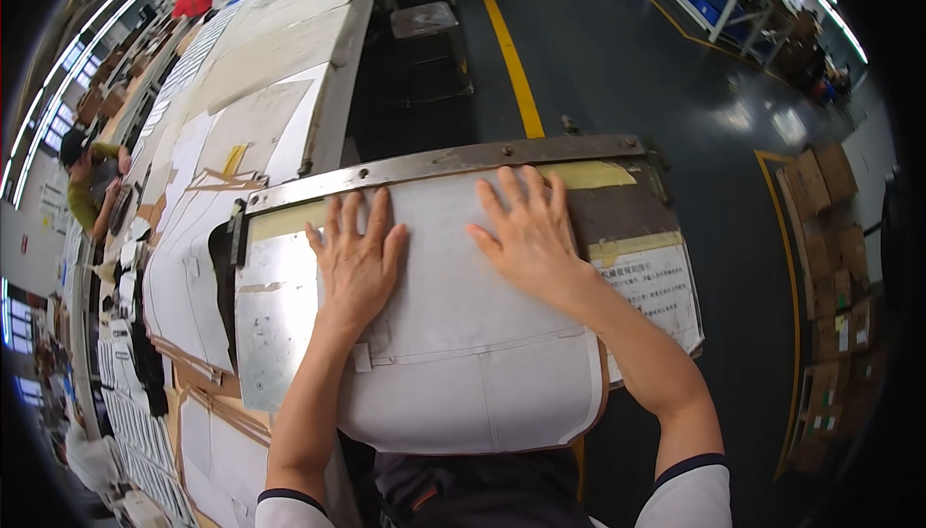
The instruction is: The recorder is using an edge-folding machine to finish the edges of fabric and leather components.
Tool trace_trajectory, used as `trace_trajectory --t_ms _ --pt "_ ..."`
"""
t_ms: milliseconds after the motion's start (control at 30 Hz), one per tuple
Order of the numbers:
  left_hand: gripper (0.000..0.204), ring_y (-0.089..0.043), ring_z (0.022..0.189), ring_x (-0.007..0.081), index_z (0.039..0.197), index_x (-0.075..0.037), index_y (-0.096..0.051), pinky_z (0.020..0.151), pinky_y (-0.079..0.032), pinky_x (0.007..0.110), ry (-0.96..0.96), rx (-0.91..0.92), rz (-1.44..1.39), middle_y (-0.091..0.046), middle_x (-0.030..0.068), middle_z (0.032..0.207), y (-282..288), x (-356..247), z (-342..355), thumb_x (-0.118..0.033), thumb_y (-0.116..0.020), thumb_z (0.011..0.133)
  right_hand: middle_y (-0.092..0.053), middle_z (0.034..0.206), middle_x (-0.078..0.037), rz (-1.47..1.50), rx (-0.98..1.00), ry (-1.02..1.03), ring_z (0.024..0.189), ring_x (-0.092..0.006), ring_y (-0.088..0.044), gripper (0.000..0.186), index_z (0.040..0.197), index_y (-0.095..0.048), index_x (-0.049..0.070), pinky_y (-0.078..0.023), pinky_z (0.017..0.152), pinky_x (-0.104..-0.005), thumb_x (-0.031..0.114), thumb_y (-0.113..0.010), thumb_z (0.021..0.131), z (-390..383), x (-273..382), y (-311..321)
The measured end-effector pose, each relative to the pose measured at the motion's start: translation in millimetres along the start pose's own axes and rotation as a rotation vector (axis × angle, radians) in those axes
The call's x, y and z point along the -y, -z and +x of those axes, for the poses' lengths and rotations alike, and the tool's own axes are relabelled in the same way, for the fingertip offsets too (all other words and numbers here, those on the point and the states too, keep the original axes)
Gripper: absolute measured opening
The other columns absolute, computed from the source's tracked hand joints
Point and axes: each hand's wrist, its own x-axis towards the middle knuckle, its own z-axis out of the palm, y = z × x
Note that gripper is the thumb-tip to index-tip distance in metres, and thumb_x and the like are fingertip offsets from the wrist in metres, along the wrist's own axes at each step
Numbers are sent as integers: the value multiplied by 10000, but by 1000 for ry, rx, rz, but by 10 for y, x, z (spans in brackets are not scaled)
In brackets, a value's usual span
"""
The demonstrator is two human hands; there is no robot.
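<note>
A large white panel point(453, 335) with a brown edge, a stitched seam and a rounded near end lies in front of me on a flat machine bed. My left hand point(357, 248) rests flat on its left side, fingers stretched toward the far edge. On the right side, my right hand point(529, 229) also lies flat with the fingers spread. The fingertips of both hands come close to a long metal bar point(434, 160) across the far side of the bed. The panel's near end hangs toward my lap. A small white tab point(363, 357) sticks up beside my left forearm.
Left of the bed, more white panels point(188, 282) with brown edges lie stacked on a long table point(280, 46). A person point(92, 176) works beyond it. A stool point(424, 22) stands ahead. Cardboard boxes point(820, 181) line the right side, past a yellow floor line point(502, 36).
</note>
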Motion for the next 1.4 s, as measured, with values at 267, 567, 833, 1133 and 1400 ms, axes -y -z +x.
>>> trace_trajectory --t_ms 267,567,833,1133,1400 --pt "577 -303 1492 399 1527 -189 -520 1158 -155 764 20 26 -61 -407 160 1551 95 22 18 -507 -513 1046 -462 1442 -283 6 85 -22 1338 -453 -411 605 1415 -553 -1 -305 1113 -592 425 -616 991 43 14 37" --pt "564 -324 1466 435 1495 -177 -543 1136 -194 773 36 -13 -98 -426 172 1526 82 28 27 -509 -532 1039 -475 1411 -306 -24 70 34 1298 -464 -434 587 1412 -558 4 -312 1106 -586 402 -635 987 40 -15 9" --pt "614 -357 1413 479 1474 -151 -566 1145 -232 720 -3 -4 -162 -447 206 1508 100 93 56 -541 -579 999 -487 1377 -325 -36 48 66 1268 -485 -456 614 1414 -569 19 -344 1091 -596 465 -628 996 32 -11 -19" --pt "622 -338 1433 468 1471 -153 -568 1151 -239 711 11 -13 -139 -441 208 1518 74 60 46 -559 -570 999 -481 1375 -320 -19 70 41 1289 -482 -446 642 1437 -567 41 -355 1093 -586 528 -574 1019 48 39 41" --pt "537 -461 1326 409 1434 -162 -595 1068 -319 643 18 135 -142 -541 186 1406 315 79 193 -530 -486 1057 -481 1405 -278 -10 121 -63 1325 -457 -434 619 1480 -558 102 -362 1110 -572 540 -525 1045 107 63 64"
